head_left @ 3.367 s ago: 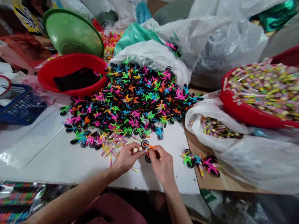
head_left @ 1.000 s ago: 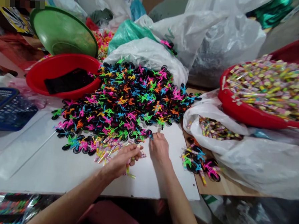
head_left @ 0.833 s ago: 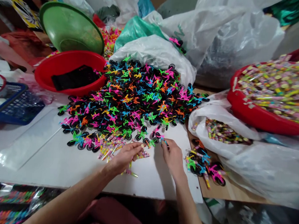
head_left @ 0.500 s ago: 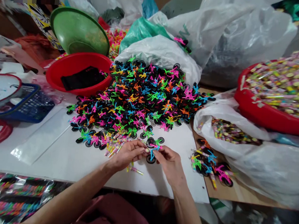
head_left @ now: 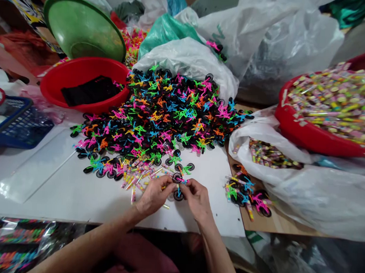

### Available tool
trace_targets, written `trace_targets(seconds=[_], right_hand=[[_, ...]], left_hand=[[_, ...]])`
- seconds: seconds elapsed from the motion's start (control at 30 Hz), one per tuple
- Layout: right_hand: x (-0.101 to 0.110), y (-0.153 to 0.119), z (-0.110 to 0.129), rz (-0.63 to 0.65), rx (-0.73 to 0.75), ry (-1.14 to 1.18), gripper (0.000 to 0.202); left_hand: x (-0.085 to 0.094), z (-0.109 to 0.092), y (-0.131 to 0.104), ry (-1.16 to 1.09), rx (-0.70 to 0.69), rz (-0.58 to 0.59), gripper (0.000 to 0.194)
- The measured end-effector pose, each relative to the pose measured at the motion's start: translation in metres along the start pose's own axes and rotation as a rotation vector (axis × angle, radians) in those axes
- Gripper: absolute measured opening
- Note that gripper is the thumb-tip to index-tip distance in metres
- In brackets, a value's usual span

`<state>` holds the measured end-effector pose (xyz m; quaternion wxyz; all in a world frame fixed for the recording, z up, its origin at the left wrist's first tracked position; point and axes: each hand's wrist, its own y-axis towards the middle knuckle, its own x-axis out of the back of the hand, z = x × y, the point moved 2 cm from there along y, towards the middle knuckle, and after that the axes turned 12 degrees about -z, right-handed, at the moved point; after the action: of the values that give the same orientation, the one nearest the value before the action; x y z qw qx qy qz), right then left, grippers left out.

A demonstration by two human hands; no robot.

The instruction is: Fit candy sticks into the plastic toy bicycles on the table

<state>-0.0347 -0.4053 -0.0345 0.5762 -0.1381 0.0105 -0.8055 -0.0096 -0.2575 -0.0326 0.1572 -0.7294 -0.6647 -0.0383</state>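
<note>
Right hand (head_left: 196, 199) is pinching toy bikes (head_left: 177, 178); left hand (head_left: 155, 193) is resting curled, its hold unclear.
Likely light, stiff; frames (head_left: 179, 190) are inviting hold.

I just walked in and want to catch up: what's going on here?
A person sits or stands at a white tabletop, with both hands together. The right hand pinches small pink and blue toy bike parts; the left hand meets it there, though what its fingers grip is mostly hidden. Just beyond lie loose printed tubes and a large heap of colorful toy bikes. A small cluster of bikes and tubes sits to the right.
</note>
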Motion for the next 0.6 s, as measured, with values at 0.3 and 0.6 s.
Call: trace_targets(seconds=[0.3,0.6], right_hand=[[0.074,0.069,0.034,-0.330,0.361,-1.180,0.022],[-0.015,0.121,0.024,-0.243,0.484,-1.148,0.027]], left_hand=[[0.023,-0.006,0.006,-0.774,0.887,0.184,0.028],[0.015,-0.004,-0.007,-0.736,0.690,0.277,0.036]])
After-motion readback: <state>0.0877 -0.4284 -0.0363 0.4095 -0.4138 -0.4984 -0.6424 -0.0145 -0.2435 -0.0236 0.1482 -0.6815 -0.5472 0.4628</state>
